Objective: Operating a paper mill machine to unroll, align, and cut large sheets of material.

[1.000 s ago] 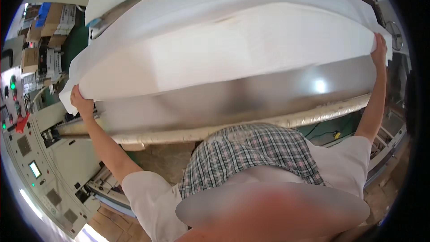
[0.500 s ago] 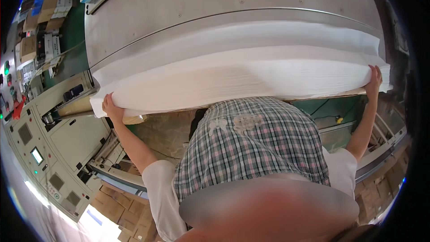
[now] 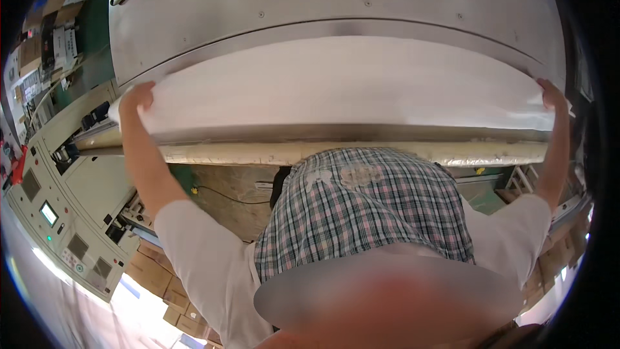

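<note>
A long stack of white sheets (image 3: 342,81) stretches across in front of me, its upper face bowed and smooth. My left hand (image 3: 140,97) is closed around its left end, with the thumb on the near side. At the opposite end my right hand (image 3: 552,95) grips the stack, fingers curled over the edge. Whether the sheets are paper or cloth I cannot tell. The stack lies against a wide grey metal machine surface (image 3: 310,0), apart from the pale front edge bar (image 3: 355,153) nearer my body.
To the left stands a cream control cabinet (image 3: 71,210) with a small lit screen and buttons. Cardboard boxes (image 3: 152,274) are piled at the lower left, more at the upper left. A dark cable (image 3: 232,199) runs along the floor below the machine.
Both hands have moved forward, away from my body, carrying the stack with them. The layered near edge has turned out of sight, and the front edge bar is now exposed.
</note>
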`<control>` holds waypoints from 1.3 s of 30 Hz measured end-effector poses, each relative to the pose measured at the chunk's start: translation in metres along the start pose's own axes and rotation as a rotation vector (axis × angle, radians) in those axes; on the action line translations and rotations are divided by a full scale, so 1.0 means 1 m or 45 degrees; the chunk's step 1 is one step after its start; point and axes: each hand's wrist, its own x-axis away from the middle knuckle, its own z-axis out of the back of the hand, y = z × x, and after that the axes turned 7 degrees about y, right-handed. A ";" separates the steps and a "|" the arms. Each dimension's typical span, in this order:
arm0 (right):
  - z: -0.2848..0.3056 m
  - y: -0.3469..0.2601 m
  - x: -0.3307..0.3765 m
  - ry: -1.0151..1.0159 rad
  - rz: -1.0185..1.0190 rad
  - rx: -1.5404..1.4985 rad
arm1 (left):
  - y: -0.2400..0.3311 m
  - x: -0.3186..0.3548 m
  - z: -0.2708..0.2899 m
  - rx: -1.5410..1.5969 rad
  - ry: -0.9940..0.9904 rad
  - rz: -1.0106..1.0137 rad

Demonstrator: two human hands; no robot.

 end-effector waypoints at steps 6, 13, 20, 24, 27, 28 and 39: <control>-0.014 0.048 -0.043 -0.214 -0.107 0.091 | -0.012 -0.042 0.000 0.207 0.137 -0.341; -0.022 0.100 -0.016 0.796 0.118 -0.151 | 0.076 0.081 0.023 0.776 1.115 -0.286; 0.114 -0.303 0.075 0.820 0.790 -1.147 | 0.272 0.221 0.011 1.108 1.120 -1.532; 0.130 -0.440 0.098 0.757 1.060 -0.955 | 0.272 0.190 -0.020 0.971 1.481 -1.322; 0.118 -0.479 0.098 0.820 1.141 -0.869 | 0.236 0.152 -0.054 0.917 1.603 -0.972; 0.117 -0.488 0.102 0.817 1.174 -0.870 | 0.221 0.138 -0.065 0.886 1.626 -0.814; 0.117 -0.586 0.156 0.911 1.156 -0.682 | -0.032 0.008 -0.121 0.419 2.010 -0.169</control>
